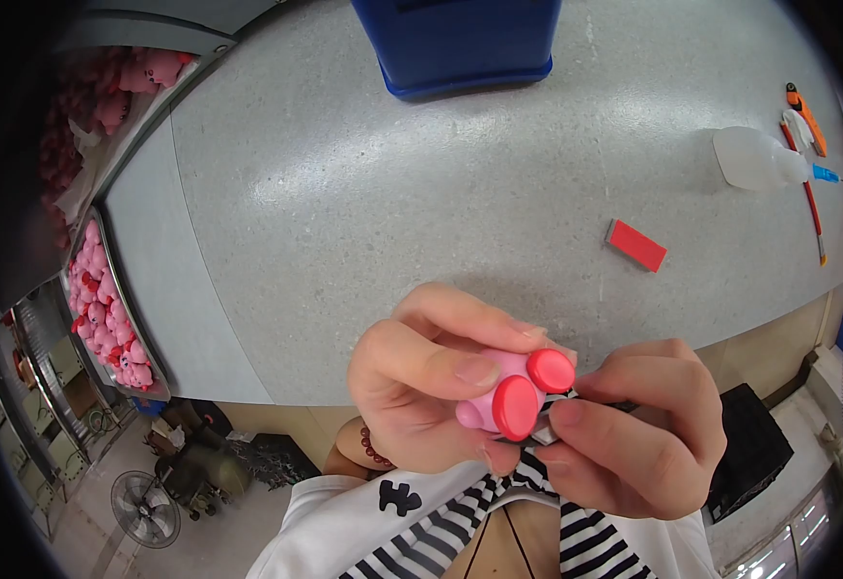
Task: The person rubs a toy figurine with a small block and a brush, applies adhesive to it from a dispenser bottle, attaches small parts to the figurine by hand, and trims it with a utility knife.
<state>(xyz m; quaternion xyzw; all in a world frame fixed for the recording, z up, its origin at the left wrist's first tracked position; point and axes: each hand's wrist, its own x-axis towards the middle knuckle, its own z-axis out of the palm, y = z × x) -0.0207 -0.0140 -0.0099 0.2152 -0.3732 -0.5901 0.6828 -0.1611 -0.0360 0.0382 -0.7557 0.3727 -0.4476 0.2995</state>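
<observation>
My left hand [412, 376] is closed around a small pink toy figure [476, 413] with two round red feet, held near the table's front edge. The feet point up toward me, and the fingers cover much of the body. Close against the toy's right side, my right hand [648, 425] is closed in a pinch. A sliver of something grey and shiny shows by its fingertips, too little to name. Whether that sliver touches the toy I cannot tell.
A blue bin [469, 48] stands at the table's back. Rightward lie a red block [637, 246], a clear bottle with a blue tip [754, 159], an orange utility knife [807, 121] and a red brush [815, 222]. A tray of pink figures [108, 314] is at left.
</observation>
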